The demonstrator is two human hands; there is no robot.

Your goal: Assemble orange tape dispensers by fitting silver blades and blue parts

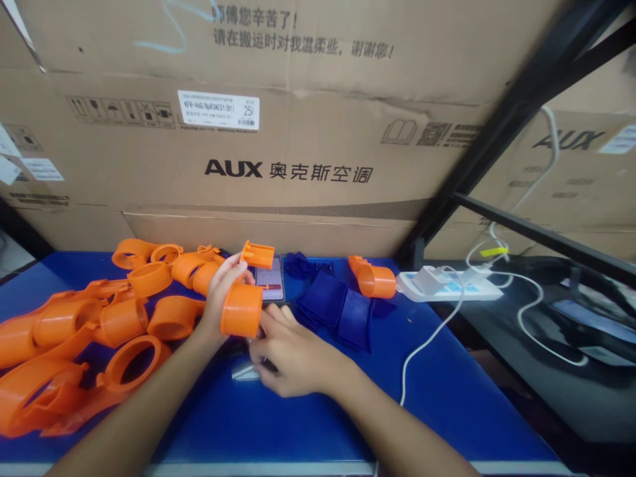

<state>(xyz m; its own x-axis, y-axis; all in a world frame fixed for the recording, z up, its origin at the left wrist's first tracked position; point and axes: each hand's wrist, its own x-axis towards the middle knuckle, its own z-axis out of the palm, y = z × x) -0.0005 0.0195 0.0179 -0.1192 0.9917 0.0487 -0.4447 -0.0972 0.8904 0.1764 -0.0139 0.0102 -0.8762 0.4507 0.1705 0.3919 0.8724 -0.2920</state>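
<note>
My left hand (221, 291) is closed round an orange plastic tube part (243, 301) with a flanged end, held just above the blue table (447, 391). Below it my right hand (288, 351) rests on the table, its fingers curled over a small silvery object (245, 373) that I cannot make out. A phone (271, 279) with a lit screen lies flat just behind the held part.
A heap of orange plastic parts (99, 324) fills the table's left side. Dark blue pieces (338, 308) lie right of the phone, then one more orange part (373, 278). A white power strip (450, 283) with cables sits at the right edge. Large cardboard boxes (298, 132) wall the back.
</note>
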